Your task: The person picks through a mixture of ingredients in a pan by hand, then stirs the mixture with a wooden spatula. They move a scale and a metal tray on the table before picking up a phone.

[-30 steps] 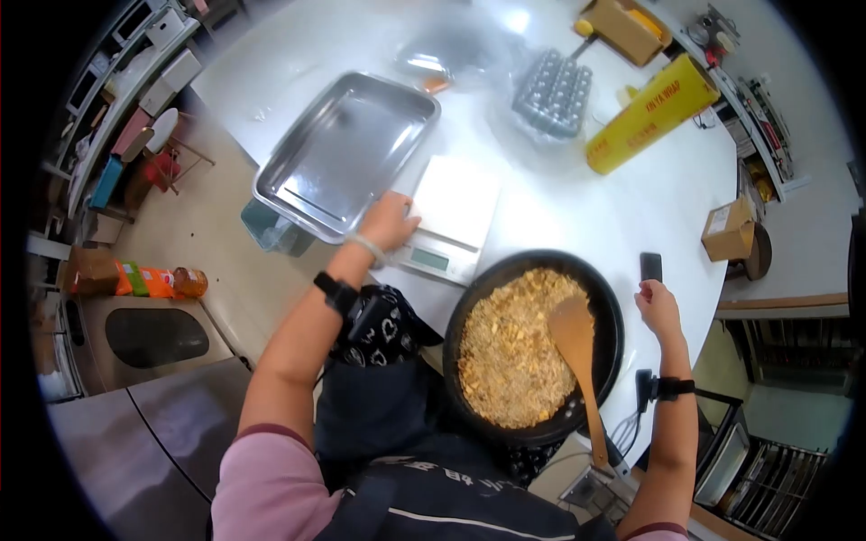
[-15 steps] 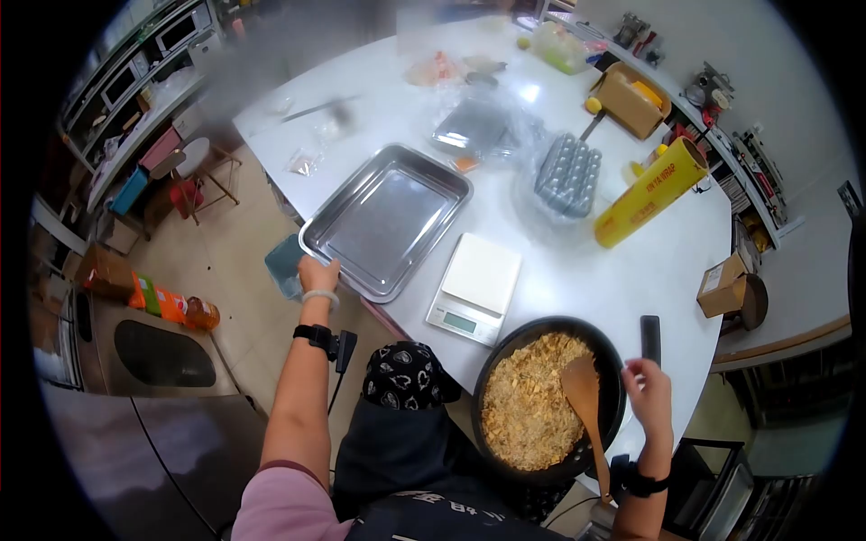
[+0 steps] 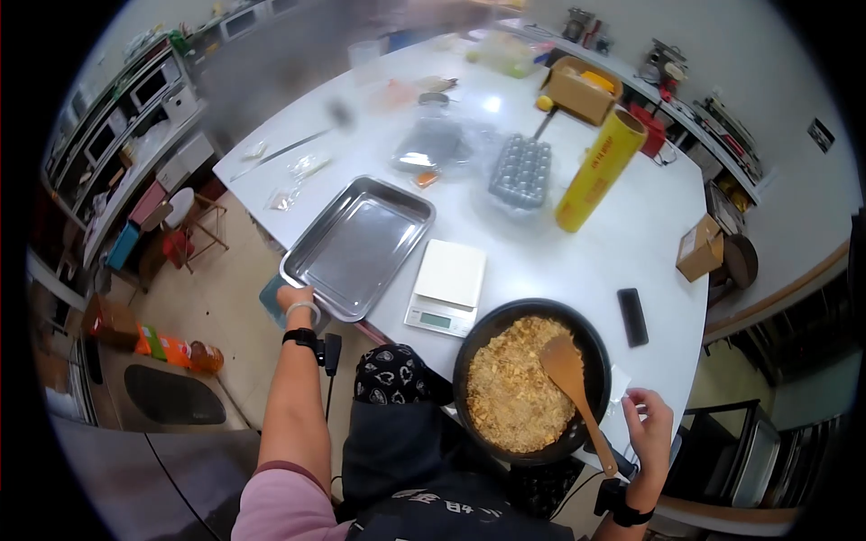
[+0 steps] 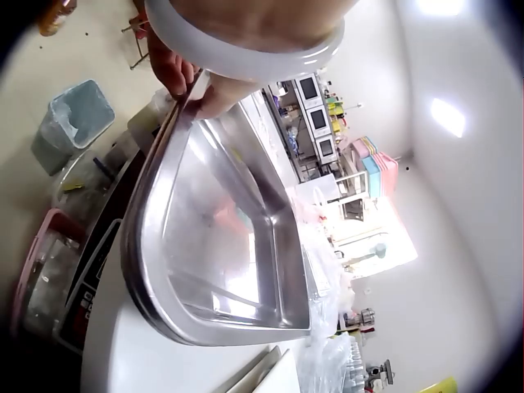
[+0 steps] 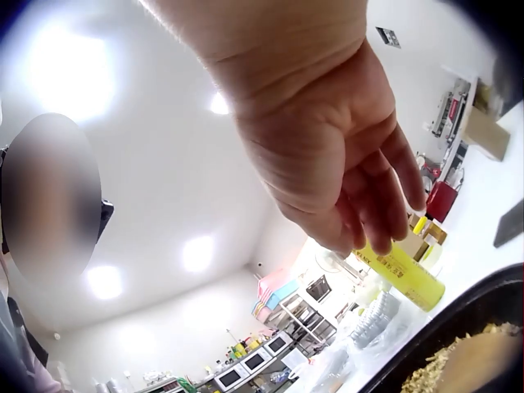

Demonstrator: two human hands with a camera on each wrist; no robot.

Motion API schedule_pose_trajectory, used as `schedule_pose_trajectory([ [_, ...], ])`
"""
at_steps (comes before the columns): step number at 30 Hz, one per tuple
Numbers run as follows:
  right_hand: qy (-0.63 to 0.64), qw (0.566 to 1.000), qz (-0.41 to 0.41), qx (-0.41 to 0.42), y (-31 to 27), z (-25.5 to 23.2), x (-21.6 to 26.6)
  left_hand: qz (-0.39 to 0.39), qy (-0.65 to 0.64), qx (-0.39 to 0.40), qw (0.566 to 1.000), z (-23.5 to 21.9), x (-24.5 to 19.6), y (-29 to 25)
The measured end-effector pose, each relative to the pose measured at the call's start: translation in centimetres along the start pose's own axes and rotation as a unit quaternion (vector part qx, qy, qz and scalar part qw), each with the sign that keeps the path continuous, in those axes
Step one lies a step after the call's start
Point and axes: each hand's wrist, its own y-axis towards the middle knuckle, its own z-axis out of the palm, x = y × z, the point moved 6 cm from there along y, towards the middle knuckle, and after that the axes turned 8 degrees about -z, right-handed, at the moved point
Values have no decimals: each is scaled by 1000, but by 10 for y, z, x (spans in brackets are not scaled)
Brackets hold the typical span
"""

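My left hand [image 3: 293,298] grips the near-left corner of a rectangular metal tray [image 3: 365,243], thumb over the rim and fingers outside it, as the left wrist view shows. Right of the tray sits a white kitchen scale [image 3: 448,287]. A black pan [image 3: 606,370] holds a golden-brown, crumbly food mixture [image 3: 514,388], with a wooden spatula [image 3: 566,365] lying across it. Beside the pan's right edge, my right hand [image 3: 648,428] hangs with loosely bent fingers and nothing in them; in the right wrist view it is above the table.
A flat black phone-like object [image 3: 633,317] lies right of the pan. Farther back are a yellow wrap roll [image 3: 600,171], a bagged egg-type tray [image 3: 521,171] and a cardboard box [image 3: 582,90]. A bluish bin [image 4: 82,115] stands on the floor below the tray's left side.
My left hand has gone from between tray and scale to the tray's near-left corner and grips it there. My right hand has drawn back from the black phone-like object toward my body.
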Motion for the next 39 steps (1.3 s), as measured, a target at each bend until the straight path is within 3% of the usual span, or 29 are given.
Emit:
schedule_pose_trajectory([
  [2,14,1000,17,-22,-12,-12,-3,15,28,-36,999,9,3,12],
  [5,6,998,56,-35,-29,-29,-12,-34,-17,-6,999,23,11,33],
  [7,1,997,65,-41,-37,-39,-19,-88,-159,100,978,56,27,69],
  [8,-7,996,75,-44,-46,-47,-23,-100,-283,199,933,76,32,77],
  [9,-19,995,81,-49,-51,-53,-28,-154,-384,313,855,75,26,71],
  [10,-20,994,92,-55,-55,-58,-35,-129,-462,309,821,94,21,99],
  [11,-23,995,81,-56,-56,-64,-36,-48,-523,353,774,59,-9,69],
  [13,-47,995,59,-63,-53,-79,-35,-88,-517,338,781,17,-44,16],
  [15,-116,992,36,-29,-42,-93,-39,-24,-481,431,763,11,-46,59],
  [16,-161,987,28,11,-33,-99,-44,-8,-497,429,754,4,-50,66],
  [18,-189,980,16,59,-10,-105,-56,-35,-499,382,778,-37,-69,8],
  [19,-171,981,25,86,5,-105,-66,-15,-448,472,759,-49,-72,7],
  [22,-142,980,12,136,53,-87,-116,-44,-406,520,750,-79,-103,-72],
  [24,-188,956,84,208,84,-59,-160,-40,-382,553,739,-90,-132,-154],
  [28,-95,952,159,245,124,19,-255,-24,-317,699,640,-56,-176,-228],
  [29,-133,954,138,231,131,41,-278,-22,-314,675,668,-52,-188,-265],
  [30,-173,941,167,240,133,54,-282,-22,-314,647,695,-48,-198,-306],
  [32,-158,952,165,205,138,79,-311,-24,-299,708,639,-25,-215,-358],
  [33,-99,956,131,242,142,110,-353,-47,-313,704,635,0,-218,-365],
  [34,-164,931,110,306,143,109,-336,-42,-298,713,633,17,-223,-372],
  [35,-191,962,-10,193,146,145,-388,-41,-310,717,623,39,-229,-378],
  [36,-44,995,-62,66,145,122,-353,-22,-317,727,609,33,-240,-406],
  [37,-30,991,-95,84,140,128,-345,-26,-326,722,609,39,-247,-422],
  [38,-84,986,-130,57,137,124,-349,-35,-314,706,633,38,-252,-436],
  [39,-139,977,-159,21,135,115,-350,-48,-315,716,621,48,-258,-446],
])
